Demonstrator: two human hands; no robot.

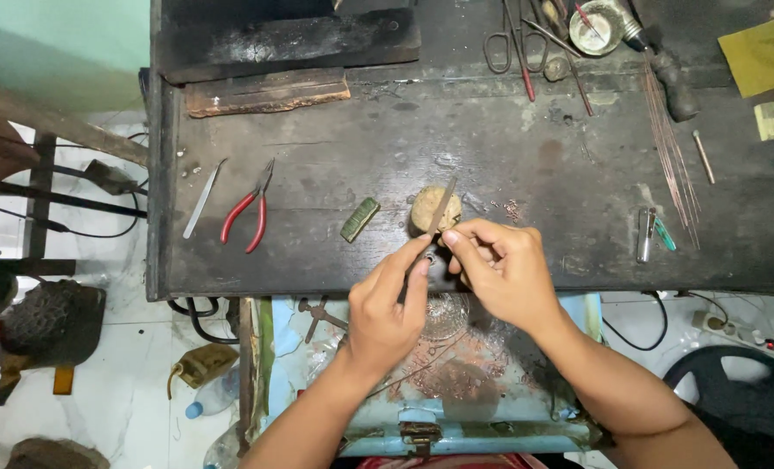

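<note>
The right hand (501, 271) pinches a slim metal file (442, 205) between thumb and fingertips, blade angled up over a tan block (425, 208) on the dark workbench (335, 165). The left hand (387, 308) grips a small workpiece at the bench edge, too small to identify. Red-handled pliers (250, 215), tweezers (203, 200) and a green bar (360, 219) lie left of the block.

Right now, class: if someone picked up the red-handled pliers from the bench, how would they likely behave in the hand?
The red-handled pliers look like rigid metal, so probably stiff and fairly heavy for their size. The handles are splayed, so they may swing at the pivot. Lying flat on the workbench, they seem unlikely to roll.
</note>
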